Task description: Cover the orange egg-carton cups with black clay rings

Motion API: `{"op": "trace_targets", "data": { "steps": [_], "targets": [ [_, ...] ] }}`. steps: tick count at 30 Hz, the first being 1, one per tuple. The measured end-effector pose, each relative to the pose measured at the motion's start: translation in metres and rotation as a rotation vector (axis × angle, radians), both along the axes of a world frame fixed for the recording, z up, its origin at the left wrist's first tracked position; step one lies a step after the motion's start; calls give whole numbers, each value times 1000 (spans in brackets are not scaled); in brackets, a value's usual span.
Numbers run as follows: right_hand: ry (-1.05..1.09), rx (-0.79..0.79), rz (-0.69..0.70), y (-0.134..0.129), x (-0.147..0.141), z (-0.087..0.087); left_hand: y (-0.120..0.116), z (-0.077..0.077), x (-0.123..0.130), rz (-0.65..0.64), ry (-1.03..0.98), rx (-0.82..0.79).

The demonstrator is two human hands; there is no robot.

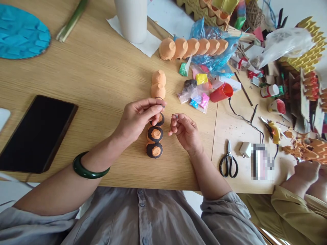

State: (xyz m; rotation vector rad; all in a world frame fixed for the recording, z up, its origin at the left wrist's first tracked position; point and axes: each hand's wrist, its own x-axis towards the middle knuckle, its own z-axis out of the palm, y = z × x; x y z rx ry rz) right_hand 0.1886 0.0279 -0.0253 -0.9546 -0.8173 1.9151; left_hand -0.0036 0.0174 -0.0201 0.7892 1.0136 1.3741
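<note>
Closest in, a grey shirt is filling the bottom edge, w/ a co-worker's tan sleeve showing at far R. On the near part of the counter, black-handled scissors are lying just L of a white adapter, and a black tablet is lying over on the L side. A dk green bangle is circling the L forearm. The orange carton strip is lying mid-counter betw. the hands, running away from the body; black rings are circling its nearer cups, while its two far cups are showing plain orange. The right hand is hovering just R of the strip, thumb & index fingers pinching a tiny dk bit. The left hand is covering part of the strip, thumb & index tips close tog.; can't tell if they're gripping anything. Beyond, small colored packets are lying in a heap nr a red cup. Farther back, a 2nd orange strip is lying crosswise against a crumpled blue bag, and a white cylinder is standing on white paper.
</note>
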Motion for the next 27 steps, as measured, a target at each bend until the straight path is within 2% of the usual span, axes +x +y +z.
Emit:
{"op": "trace_targets", "data": {
  "steps": [5, 17, 21, 27],
  "targets": [
    [5, 12, 6, -1, 0, 1, -5, 4, 5, -49, -52, -70],
    [45, 40, 12, -1, -1, 0, -7, 22, 4, -57, -183, -242],
    [29, 64, -1, 0, 0, 0, -6, 23, 4, -63, -220, -242],
    [49, 54, 15, 2, 1, -2, -8, 18, 4, -96, -154, -177]
  ]
}}
